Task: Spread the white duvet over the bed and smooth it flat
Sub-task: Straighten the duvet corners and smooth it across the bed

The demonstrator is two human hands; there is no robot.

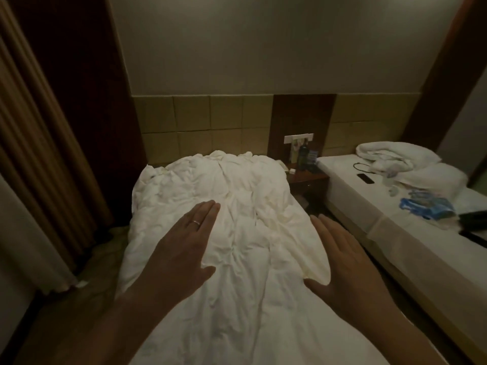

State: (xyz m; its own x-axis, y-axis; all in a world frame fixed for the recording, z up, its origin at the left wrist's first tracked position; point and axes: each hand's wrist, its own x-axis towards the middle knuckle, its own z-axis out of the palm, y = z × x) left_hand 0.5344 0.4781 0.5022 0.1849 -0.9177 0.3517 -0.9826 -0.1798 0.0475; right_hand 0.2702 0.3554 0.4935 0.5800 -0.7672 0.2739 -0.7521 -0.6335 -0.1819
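The white duvet (237,206) lies wrinkled along the whole bed in the middle of the view, bunched at the headboard end. My left hand (181,243), with a ring on one finger, lies flat with straight fingers on the duvet's left half. Over the duvet's right edge, my right hand (342,262) is stretched out flat, fingers straight and pointing toward the headboard. Neither hand grips any cloth. The mattress under the duvet is hidden.
A second bed (355,196) stands at the right with a folded duvet (395,154), a phone (365,178) and blue packets (424,206) on it. A dark nightstand (308,180) with bottles sits between the beds. Curtains (34,154) hang at the left.
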